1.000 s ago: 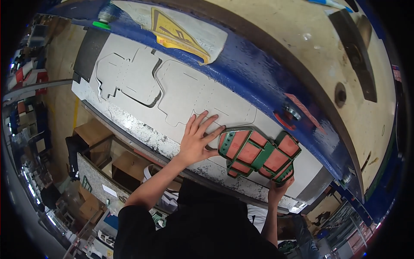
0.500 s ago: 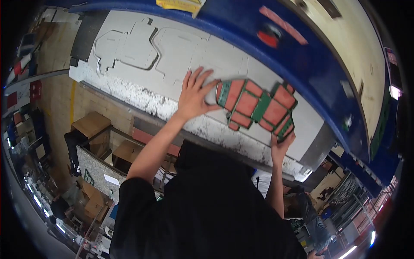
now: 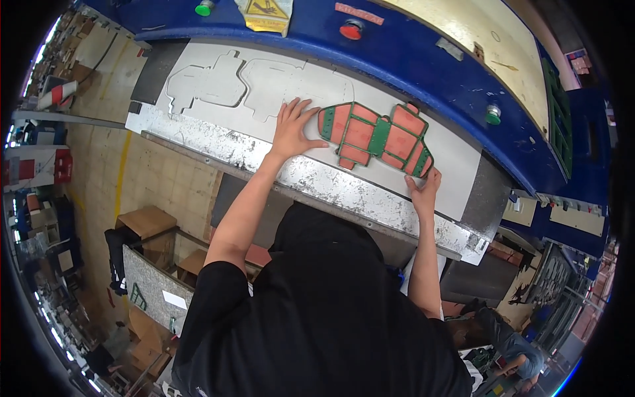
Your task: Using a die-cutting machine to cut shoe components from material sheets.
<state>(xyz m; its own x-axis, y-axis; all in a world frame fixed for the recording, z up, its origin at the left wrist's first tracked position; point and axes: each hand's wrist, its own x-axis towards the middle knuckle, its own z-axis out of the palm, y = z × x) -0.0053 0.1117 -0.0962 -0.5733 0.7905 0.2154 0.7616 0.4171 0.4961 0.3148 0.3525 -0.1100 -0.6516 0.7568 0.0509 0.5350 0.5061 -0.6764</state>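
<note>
A cutting die [image 3: 379,137] with a green frame and pink foam pads lies flat on a white sheet [image 3: 456,178]. My left hand [image 3: 291,132] is at the die's left end, fingers spread and thumb apart, its fingertips close to the edge; whether they touch is hard to tell. At the lower right tip, the thumb and fingers of my right hand [image 3: 424,192] close around the die's edge. Left of the die, the sheet bears cut outlines [image 3: 215,83] of a similar shape.
Behind the sheet runs a blue machine beam [image 3: 403,49] with a red button [image 3: 351,29], green buttons [image 3: 493,114] and a yellow warning label [image 3: 267,13]. A worn metal ledge [image 3: 324,182] borders the near side. Cardboard boxes [image 3: 147,222] stand at lower left; another person [image 3: 522,364] is at lower right.
The view has shifted. The die now lies farther left along the sheet, with its right end turned slightly. Both hands remain at its two ends.
</note>
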